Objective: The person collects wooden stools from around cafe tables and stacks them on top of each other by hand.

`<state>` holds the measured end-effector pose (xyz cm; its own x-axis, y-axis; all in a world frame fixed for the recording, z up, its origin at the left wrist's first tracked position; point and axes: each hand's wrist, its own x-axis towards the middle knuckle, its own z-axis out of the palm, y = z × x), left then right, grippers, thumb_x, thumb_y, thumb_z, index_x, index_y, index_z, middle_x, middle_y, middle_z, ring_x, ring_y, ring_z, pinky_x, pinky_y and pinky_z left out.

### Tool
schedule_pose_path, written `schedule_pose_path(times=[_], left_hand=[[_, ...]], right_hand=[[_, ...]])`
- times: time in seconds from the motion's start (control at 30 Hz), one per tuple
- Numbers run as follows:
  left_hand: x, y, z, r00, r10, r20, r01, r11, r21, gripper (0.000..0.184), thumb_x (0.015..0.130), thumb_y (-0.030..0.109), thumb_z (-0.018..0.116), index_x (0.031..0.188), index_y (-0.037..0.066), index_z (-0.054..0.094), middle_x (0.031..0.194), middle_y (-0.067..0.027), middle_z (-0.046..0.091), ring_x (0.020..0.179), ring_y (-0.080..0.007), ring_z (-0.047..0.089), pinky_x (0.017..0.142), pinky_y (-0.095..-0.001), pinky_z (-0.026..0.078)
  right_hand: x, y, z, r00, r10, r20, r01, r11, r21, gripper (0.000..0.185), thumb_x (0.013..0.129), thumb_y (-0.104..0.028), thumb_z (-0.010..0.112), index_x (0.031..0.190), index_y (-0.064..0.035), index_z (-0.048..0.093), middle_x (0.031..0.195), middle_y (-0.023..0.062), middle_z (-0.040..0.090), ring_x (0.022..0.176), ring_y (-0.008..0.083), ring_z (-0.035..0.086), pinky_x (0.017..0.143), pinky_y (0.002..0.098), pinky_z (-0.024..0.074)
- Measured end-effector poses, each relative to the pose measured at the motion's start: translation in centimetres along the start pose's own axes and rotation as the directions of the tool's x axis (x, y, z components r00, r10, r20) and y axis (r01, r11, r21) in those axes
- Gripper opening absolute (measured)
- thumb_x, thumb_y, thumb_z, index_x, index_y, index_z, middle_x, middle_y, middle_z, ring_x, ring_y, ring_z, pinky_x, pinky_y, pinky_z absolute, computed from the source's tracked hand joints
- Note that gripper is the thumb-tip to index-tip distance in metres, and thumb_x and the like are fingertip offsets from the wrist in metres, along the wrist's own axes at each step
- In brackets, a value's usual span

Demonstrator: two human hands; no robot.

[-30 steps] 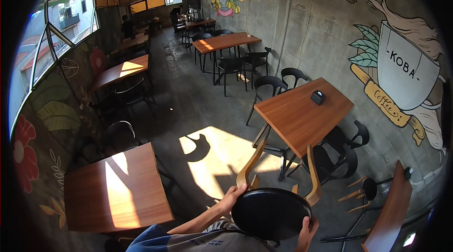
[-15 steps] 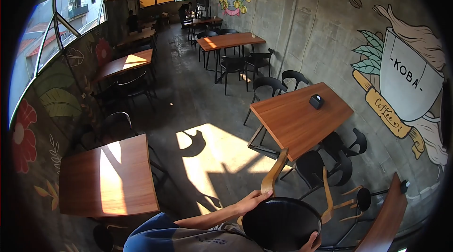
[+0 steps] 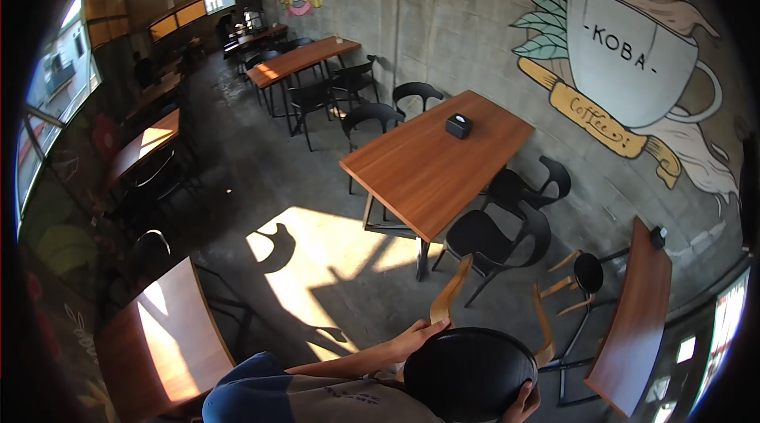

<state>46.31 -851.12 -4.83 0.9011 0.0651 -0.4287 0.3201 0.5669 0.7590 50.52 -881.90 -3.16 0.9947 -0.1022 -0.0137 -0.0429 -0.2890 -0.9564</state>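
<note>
A stool with a round black seat (image 3: 467, 375) and curved light-wood legs is held up in front of my body, its legs pointing forward, away from me. My left hand (image 3: 421, 336) is closed on it at the far left of the seat, by the base of one wooden leg (image 3: 451, 292). At the lower right, my right hand (image 3: 522, 404) grips the seat's edge, with the thumb over the black surface. A second leg (image 3: 543, 326) sticks out on the right. The stool's underside is hidden.
A wooden table (image 3: 435, 165) with a black napkin box (image 3: 457, 126) stands ahead, black chairs (image 3: 487, 237) around it. Another stool (image 3: 588, 272) and a tilted-looking tabletop (image 3: 633, 328) are at right. A sunlit table (image 3: 162, 336) stands at left.
My view has turned to the right, so the tables and wall mural sit further left. Both hands still hold the stool in front of me.
</note>
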Motion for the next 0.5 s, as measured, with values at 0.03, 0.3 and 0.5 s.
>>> schedule_pose_path(times=[0.03, 0.3, 0.5], left_hand=[[1.5, -0.4, 0.6, 0.999, -0.051, -0.005, 0.051, 0.998, 0.021, 0.062, 0.099, 0.057, 0.055, 0.117, -0.001, 0.064, 0.097, -0.0054, 0.066, 0.089, -0.0112, 0.064, 0.074, -0.0247, 0.052], [15.6, 0.2, 9.6, 0.936, -0.269, 0.226, 0.236, 0.958, 0.162, 0.056, 0.098, 0.055, 0.057, 0.111, 0.001, 0.066, 0.094, -0.0031, 0.067, 0.085, -0.0115, 0.065, 0.075, -0.0251, 0.051], [26.3, 0.5, 17.8, 0.774, -0.437, 0.458, 0.353, 0.898, 0.262, 0.067, 0.095, 0.059, 0.06, 0.117, -0.005, 0.063, 0.106, -0.0094, 0.069, 0.096, -0.0161, 0.067, 0.085, -0.0289, 0.052]], right_hand=[[0.4, 1.2, -0.8, 0.998, 0.049, -0.047, -0.05, 0.999, -0.01, 0.058, 0.095, -0.036, 0.065, 0.126, 0.0121, 0.056, 0.116, 0.0214, 0.063, 0.104, 0.0283, 0.058, 0.094, 0.0412, 0.0462], [4.3, 4.1, -4.6, 0.808, 0.135, -0.574, -0.195, 0.98, -0.044, 0.068, 0.095, -0.047, 0.067, 0.126, 0.0119, 0.054, 0.121, 0.0176, 0.057, 0.11, 0.0244, 0.053, 0.101, 0.0377, 0.0397], [8.7, 1.4, -7.3, 0.654, 0.163, -0.738, -0.259, 0.966, -0.016, 0.05, 0.094, -0.041, 0.07, 0.106, 0.0061, 0.057, 0.098, 0.0097, 0.057, 0.094, 0.0181, 0.053, 0.085, 0.034, 0.0431]])
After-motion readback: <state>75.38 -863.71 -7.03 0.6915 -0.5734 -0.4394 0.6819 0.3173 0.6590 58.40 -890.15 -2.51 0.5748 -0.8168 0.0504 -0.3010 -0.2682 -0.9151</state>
